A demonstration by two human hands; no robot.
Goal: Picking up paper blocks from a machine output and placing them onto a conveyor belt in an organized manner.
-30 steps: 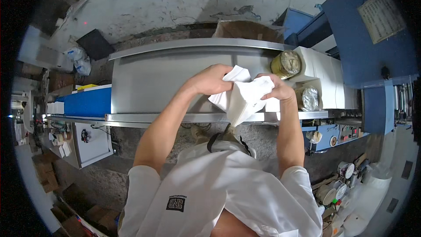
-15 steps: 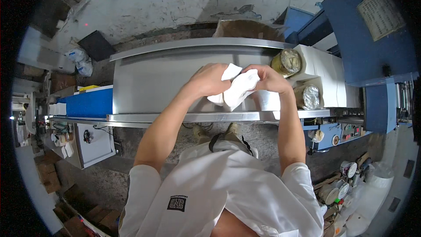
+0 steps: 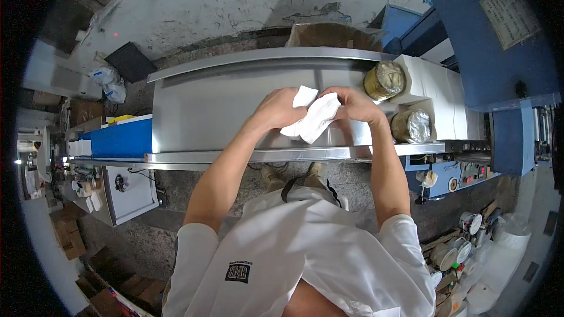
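Observation:
Over a stainless steel table (image 3: 205,105), both of my hands are closed on soft white folded papers, which look like napkins or tissues. My left hand (image 3: 278,109) grips one part of the white paper (image 3: 306,96), with its edge sticking up past the thumb. The right hand (image 3: 356,106) pinches the upper end of a loose bundle (image 3: 321,117) that slants down between the hands. The fingertips under the paper are hidden. Just right of my right hand stand two plastic-wrapped cylinders, a yellowish one (image 3: 385,81) and a silvery one (image 3: 412,126).
A white block-like surface (image 3: 437,97) beyond the cylinders leads to a blue machine (image 3: 499,41) with a control panel (image 3: 472,171). A blue bin (image 3: 121,137) adjoins the table's left end. Behind the table is a cardboard box (image 3: 335,36); buckets (image 3: 443,256) crowd the lower right.
The paper bundle has been turned and drawn in slightly, its lower end now higher. My right hand has moved a little left and my left hand's fingers have shifted on the paper.

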